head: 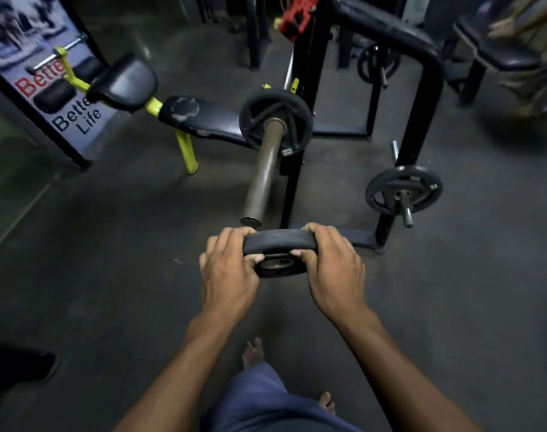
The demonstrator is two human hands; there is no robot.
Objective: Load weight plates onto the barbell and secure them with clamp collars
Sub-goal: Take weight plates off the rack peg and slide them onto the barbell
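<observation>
Right now you hold a small black weight plate [278, 244] between both hands: your left hand [227, 272] curls over its left edge and your right hand [334, 269] over its right edge, fingers wrapped round the rim and thumbs pressed on the near face. The plate sits just short of the end of the barbell sleeve [264, 173], close to it but not on it. Further up the sleeve, a larger black plate [275, 120] is already loaded against the rack upright [297, 157]. Beneath you lies a dark, scuffed rubber floor [110, 260], dimly lit. A black padded bench with yellow legs [185, 116] stands left of the bar, and behind it a poster [48, 82] leans at the wall. To the right, another plate [403, 190] hangs on a storage peg of the black frame. A red clamp collar [297, 17] sits high on the rack.
</observation>
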